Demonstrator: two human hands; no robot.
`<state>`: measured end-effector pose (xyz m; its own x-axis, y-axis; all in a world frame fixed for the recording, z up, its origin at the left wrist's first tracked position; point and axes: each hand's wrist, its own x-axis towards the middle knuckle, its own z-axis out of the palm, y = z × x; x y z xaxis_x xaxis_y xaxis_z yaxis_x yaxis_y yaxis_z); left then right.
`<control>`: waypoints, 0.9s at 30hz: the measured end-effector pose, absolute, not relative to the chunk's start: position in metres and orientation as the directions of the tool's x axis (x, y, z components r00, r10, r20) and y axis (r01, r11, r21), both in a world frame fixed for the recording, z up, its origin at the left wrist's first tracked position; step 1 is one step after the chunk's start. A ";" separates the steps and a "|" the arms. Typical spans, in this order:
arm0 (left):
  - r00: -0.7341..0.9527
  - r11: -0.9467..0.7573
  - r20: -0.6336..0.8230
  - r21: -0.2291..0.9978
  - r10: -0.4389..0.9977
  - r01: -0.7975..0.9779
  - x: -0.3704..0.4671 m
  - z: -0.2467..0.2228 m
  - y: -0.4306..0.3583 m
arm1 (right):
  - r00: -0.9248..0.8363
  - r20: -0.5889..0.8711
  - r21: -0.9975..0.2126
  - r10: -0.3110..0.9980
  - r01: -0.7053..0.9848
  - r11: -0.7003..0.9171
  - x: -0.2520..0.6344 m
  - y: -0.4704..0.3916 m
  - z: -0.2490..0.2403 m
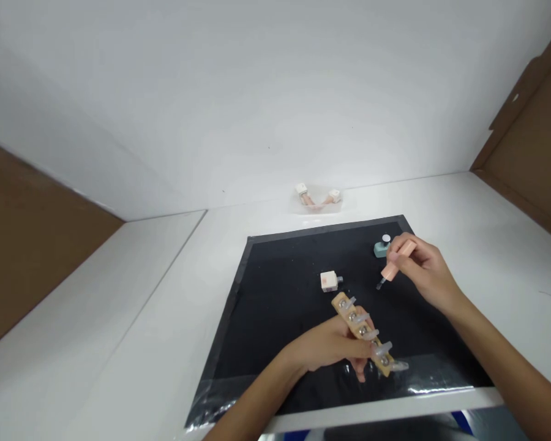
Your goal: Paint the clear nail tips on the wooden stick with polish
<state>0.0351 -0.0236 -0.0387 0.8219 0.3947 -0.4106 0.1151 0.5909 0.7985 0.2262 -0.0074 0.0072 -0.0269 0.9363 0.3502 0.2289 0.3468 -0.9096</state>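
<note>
My left hand [335,343] is closed on a wooden strip [354,320] that carries several clear nail tips on round metal studs, held above the front of the black mat. My right hand [420,266] pinches a peach brush cap [398,260], its dark brush pointing down and left over the mat. A white square bottle [329,281] lies on its side just beyond the strip's upper end, its neck facing right. Beside my right fingers is a teal bottle [381,249] with a round whitish top.
At the back of the white table [165,275], a translucent tray [316,208] holds two white-and-peach bottles. The black mat [275,294] has taped edges. Brown panels stand at left [32,239] and right [532,141].
</note>
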 end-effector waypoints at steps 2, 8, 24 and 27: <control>0.786 0.559 -0.435 0.817 0.439 0.141 0.037 -0.040 -0.023 | -0.050 0.337 -0.913 0.940 0.225 0.339 0.226 -0.007 0.008; 0.735 0.562 -0.462 0.816 0.497 0.134 0.038 -0.046 -0.022 | -0.002 0.304 -0.936 0.953 0.184 0.299 0.226 -0.007 0.007; 0.548 0.551 -0.367 0.806 0.752 -0.216 0.035 -0.018 -0.024 | -0.095 0.161 -0.969 0.982 -0.207 0.139 0.225 -0.013 0.016; 0.485 0.531 -0.364 0.805 0.795 -0.266 0.033 -0.014 -0.024 | -0.167 0.135 -0.969 0.977 -0.228 0.095 0.222 -0.016 0.016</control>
<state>0.0332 -0.0242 -0.0145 0.4847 0.7952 -0.3644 -0.2655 0.5307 0.8049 0.2221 -0.0157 0.0160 -0.1667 0.9768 0.1345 -0.2279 0.0946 -0.9691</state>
